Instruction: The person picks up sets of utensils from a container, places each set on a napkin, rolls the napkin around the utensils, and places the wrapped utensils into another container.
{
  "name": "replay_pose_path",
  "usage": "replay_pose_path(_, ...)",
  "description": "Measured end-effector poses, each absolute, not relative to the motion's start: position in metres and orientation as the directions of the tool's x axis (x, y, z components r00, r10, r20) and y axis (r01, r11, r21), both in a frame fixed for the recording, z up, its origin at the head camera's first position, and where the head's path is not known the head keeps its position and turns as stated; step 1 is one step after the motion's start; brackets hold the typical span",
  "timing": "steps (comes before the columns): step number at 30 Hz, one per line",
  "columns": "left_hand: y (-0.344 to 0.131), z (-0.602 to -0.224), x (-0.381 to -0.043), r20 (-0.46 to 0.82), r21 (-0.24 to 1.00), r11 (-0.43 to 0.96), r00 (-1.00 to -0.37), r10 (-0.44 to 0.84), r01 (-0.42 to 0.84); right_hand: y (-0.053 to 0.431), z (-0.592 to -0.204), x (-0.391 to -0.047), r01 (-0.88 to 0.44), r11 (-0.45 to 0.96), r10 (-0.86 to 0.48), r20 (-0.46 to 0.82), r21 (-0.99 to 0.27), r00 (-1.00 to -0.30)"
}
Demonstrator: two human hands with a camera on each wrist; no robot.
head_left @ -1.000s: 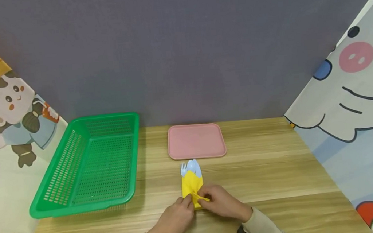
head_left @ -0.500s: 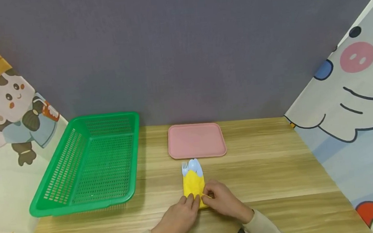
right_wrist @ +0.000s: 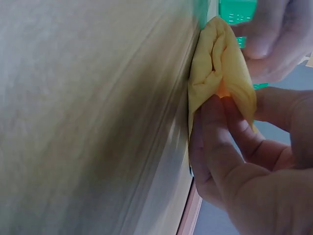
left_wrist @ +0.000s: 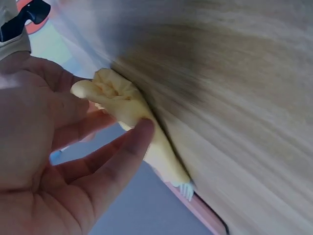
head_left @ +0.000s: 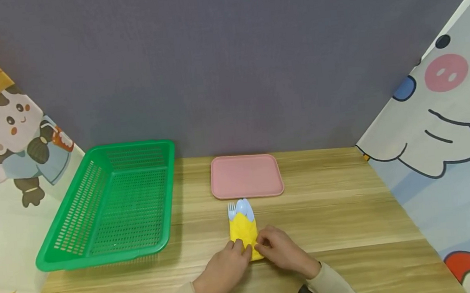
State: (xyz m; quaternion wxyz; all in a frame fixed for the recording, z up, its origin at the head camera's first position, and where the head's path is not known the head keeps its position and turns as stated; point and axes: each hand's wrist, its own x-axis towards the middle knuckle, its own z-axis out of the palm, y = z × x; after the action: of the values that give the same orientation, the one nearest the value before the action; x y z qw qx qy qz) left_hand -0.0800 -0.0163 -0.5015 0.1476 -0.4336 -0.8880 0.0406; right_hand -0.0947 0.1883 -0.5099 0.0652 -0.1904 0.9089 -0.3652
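Observation:
A yellow napkin (head_left: 242, 227) lies on the table, wrapped round a pale blue plastic fork (head_left: 231, 209), spoon (head_left: 241, 206) and knife (head_left: 249, 210), whose tops stick out at the far end. My left hand (head_left: 222, 265) holds the near left part of the napkin down with its fingertips and thumb. On the right side, my right hand (head_left: 282, 249) pinches the napkin's edge between thumb and fingers. Close up in the right wrist view, the end of the napkin (right_wrist: 234, 68) is bunched in folds, with fingertips tucked under its loose flap. The cutlery handles are hidden inside.
Just beyond the cutlery lies a pink tray (head_left: 246, 176). A large green basket (head_left: 163, 216) with perforated sides stands at the left. Behind the wooden table (head_left: 326, 203) rises a grey partition, with printed cartoon sheets on both sides.
A strip of napkin pulled out to the right earlier now lies in against the bundle. My left hand has shifted slightly right along the napkin, while the right hand stays at its right edge.

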Motion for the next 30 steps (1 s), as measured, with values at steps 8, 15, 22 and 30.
replay_pose_path(8,-0.015,-0.5,-0.085,0.189,-0.104,0.639,-0.616,0.765,0.762,0.189,-0.51,-0.098,-0.289,0.671,-0.396,-0.001,-0.682,-0.918)
replay_pose_path(15,-0.016,-0.507,-0.082,0.274,-0.173,0.641,-0.588,0.761,0.748,0.186,-0.508,-0.096,-0.281,0.682,-0.39,-0.011,-0.675,-0.921)
replay_pose_path(22,-0.018,-0.511,-0.081,0.306,-0.214,0.628,-0.56,0.77,0.748,0.185,-0.507,-0.098,-0.263,0.71,-0.383,-0.044,-0.653,-0.923)
replay_pose_path(30,-0.016,-0.501,-0.086,0.174,-0.16,0.652,-0.628,0.758,0.742,0.19,-0.507,-0.099,-0.24,0.715,-0.386,-0.084,-0.657,-0.919)
